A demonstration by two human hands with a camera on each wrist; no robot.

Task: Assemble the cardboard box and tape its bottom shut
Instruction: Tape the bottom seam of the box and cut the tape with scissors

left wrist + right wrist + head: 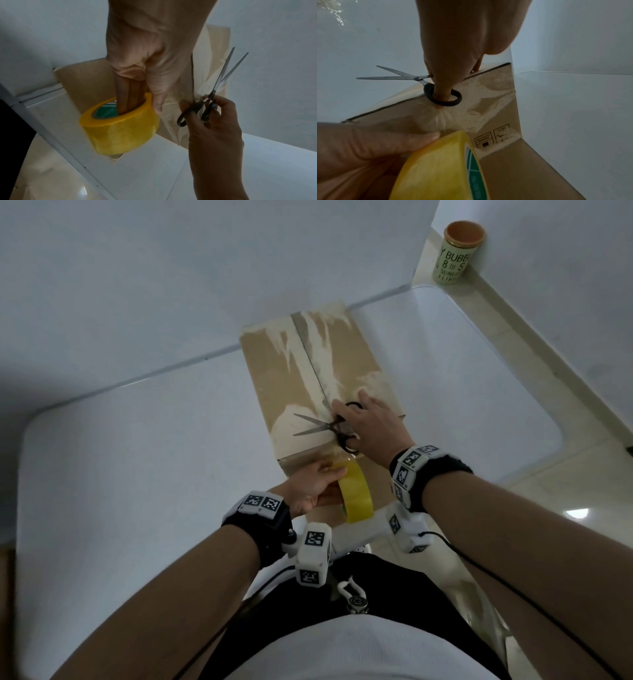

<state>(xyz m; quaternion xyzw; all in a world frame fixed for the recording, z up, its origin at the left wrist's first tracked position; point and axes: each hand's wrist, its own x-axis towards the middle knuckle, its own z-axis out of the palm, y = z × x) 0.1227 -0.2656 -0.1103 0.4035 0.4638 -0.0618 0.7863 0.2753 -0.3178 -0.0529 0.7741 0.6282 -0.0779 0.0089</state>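
At the white table's near edge | your left hand grips the yellow tape roll, just nearer you than the blades | your right hand grasps black-handled steel scissors, blades parted, lying crosswise over the brown cardboard box's seam.

From here I can't see the fingers of my left hand that go inside the tape roll; the roll's wall covers their tips in the left wrist view. My right hand covers most of the scissors' handles. The print on the cardboard box is too small to read. The cup lettering is partly turned away.
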